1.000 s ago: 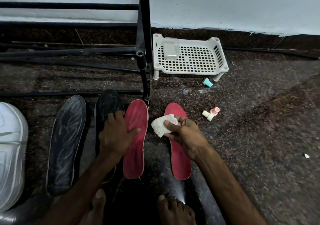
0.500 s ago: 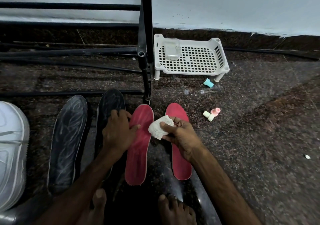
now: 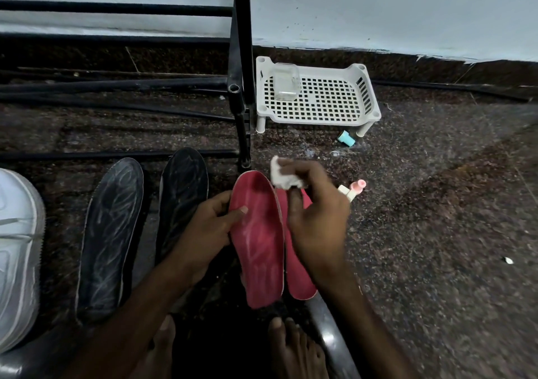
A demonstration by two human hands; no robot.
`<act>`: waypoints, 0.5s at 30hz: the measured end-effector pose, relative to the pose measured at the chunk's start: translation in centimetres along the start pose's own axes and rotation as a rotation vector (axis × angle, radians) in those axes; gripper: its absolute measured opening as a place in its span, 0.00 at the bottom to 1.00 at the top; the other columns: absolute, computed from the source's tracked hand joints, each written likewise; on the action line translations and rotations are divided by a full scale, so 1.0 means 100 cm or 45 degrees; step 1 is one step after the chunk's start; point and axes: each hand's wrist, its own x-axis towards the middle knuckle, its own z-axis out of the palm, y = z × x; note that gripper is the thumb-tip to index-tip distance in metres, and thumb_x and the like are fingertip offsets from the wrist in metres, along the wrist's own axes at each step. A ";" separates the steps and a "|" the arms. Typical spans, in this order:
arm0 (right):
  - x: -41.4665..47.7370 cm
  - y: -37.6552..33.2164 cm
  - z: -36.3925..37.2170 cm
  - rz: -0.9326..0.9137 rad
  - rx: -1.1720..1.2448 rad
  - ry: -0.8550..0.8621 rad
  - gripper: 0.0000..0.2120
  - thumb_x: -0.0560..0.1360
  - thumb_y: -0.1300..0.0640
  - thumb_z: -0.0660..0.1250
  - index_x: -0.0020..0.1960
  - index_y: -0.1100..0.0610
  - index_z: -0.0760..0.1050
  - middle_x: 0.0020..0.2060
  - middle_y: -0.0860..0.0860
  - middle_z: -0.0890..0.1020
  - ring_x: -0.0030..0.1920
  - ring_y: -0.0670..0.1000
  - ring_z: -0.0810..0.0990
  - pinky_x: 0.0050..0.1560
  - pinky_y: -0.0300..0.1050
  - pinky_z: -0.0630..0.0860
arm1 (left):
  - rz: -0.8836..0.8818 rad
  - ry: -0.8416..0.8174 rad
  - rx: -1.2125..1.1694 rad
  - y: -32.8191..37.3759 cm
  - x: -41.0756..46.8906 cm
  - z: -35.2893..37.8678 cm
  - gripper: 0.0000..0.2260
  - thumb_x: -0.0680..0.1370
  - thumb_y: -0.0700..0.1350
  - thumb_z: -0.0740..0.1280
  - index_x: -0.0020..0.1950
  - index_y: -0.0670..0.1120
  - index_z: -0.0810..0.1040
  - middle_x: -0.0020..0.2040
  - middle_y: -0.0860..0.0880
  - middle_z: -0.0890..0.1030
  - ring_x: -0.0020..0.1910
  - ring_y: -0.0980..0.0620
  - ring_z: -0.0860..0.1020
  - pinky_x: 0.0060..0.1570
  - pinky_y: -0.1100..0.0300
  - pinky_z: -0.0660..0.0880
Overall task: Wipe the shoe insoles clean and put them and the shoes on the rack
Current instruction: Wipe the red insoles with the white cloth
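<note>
My left hand point(image 3: 208, 227) grips the left edge of a red insole point(image 3: 259, 241), lifted off the floor, thumb on its top face. My right hand point(image 3: 314, 218) pinches a crumpled white cloth point(image 3: 281, 176) just above the insole's toe end. A second red insole point(image 3: 300, 279) lies on the floor beneath my right hand, mostly hidden. Two dark insoles point(image 3: 109, 233) point(image 3: 182, 198) lie side by side to the left. A white shoe point(image 3: 17, 256) sits at the far left edge. The black metal rack point(image 3: 116, 8) stands at the back left.
A white perforated plastic stand point(image 3: 320, 96) with a clear box point(image 3: 285, 81) on it sits by the wall. A small pink-and-cream piece point(image 3: 353, 190) and a teal piece point(image 3: 346, 138) lie on the speckled floor. My bare feet point(image 3: 294, 349) are at the bottom.
My left hand has lifted the red insole off the floor and brought it rightward over the other red insole. My right hand has carried the cloth up to its toe end.
</note>
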 end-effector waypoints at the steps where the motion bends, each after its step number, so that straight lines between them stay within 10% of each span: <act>1: -0.005 0.000 0.007 -0.103 -0.063 -0.111 0.16 0.72 0.71 0.62 0.57 0.60 0.78 0.53 0.50 0.83 0.54 0.48 0.81 0.56 0.44 0.78 | 0.016 -0.038 -0.020 0.003 -0.002 0.003 0.12 0.79 0.34 0.63 0.58 0.45 0.80 0.48 0.48 0.85 0.43 0.53 0.84 0.38 0.60 0.81; 9: -0.052 0.004 0.019 -0.066 0.036 -0.472 0.21 0.72 0.70 0.60 0.63 0.59 0.76 0.64 0.48 0.79 0.67 0.42 0.74 0.69 0.39 0.68 | 0.078 -0.122 -0.058 0.002 -0.006 -0.005 0.15 0.75 0.27 0.63 0.55 0.42 0.81 0.49 0.42 0.85 0.45 0.49 0.84 0.42 0.61 0.80; 15: -0.027 0.021 -0.002 -0.497 -0.476 -0.695 0.27 0.74 0.63 0.60 0.74 0.60 0.64 0.70 0.51 0.74 0.74 0.46 0.66 0.78 0.50 0.47 | 0.063 -0.215 0.030 0.006 -0.004 -0.005 0.12 0.79 0.34 0.63 0.60 0.42 0.79 0.51 0.43 0.85 0.48 0.48 0.84 0.43 0.59 0.81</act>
